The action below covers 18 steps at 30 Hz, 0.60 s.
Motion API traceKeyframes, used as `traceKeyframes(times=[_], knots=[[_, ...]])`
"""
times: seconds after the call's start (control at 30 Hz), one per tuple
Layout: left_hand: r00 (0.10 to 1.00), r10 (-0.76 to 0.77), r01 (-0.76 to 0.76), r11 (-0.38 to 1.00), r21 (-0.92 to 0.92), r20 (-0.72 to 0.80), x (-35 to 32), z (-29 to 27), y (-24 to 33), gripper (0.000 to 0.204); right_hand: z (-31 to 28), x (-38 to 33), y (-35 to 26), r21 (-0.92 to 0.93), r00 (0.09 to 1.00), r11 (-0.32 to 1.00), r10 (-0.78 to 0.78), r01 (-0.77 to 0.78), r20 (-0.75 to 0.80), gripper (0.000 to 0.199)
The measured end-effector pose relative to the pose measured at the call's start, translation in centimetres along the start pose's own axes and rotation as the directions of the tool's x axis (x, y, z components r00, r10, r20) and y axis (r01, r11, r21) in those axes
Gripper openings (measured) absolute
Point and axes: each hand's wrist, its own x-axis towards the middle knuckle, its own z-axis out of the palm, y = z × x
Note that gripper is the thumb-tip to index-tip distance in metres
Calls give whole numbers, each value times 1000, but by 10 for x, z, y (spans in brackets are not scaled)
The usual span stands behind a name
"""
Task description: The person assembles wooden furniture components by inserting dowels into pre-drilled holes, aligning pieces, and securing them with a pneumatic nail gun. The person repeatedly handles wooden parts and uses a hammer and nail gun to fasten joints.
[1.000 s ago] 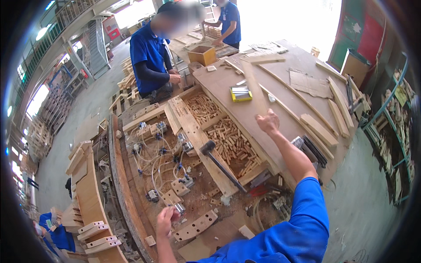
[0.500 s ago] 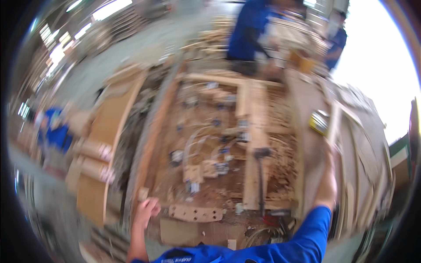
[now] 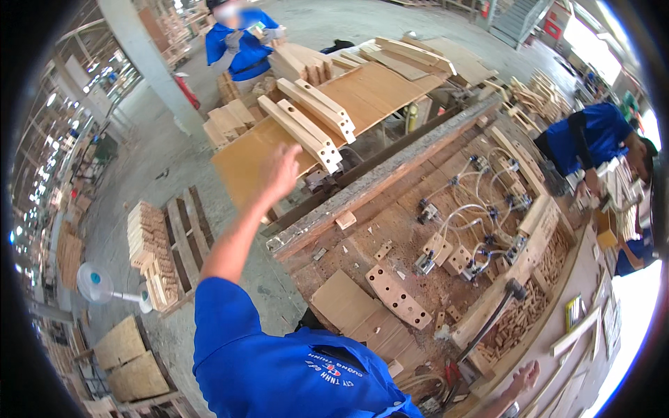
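The left hand (image 3: 281,173), unclenched and empty, is nearer, just beside the drilled end of a wooden bar (image 3: 297,131) that lies on the brown board (image 3: 242,155), slanting away leftward, while the empty right hand (image 3: 524,380) hangs well apart.

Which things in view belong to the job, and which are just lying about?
Likely the job:
- pale drilled wooden bars, near the left hand
- flat tan board beneath them

Apparently lying about:
- black long-handled mallet
- yellow rectangular box
- flat brown cardboard
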Motion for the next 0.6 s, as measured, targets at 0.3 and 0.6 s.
traceKeyframes(times=[0.3,0.6], knots=[[733,638,-672,627,394,234,146,-14,-17,81,24,-104,-32,-169,968,981,-48,91,244,36],[542,819,-770,573,-279,186,-6,3,103,55,42,-69,-10,-342,983,939,26,38,181,40]])
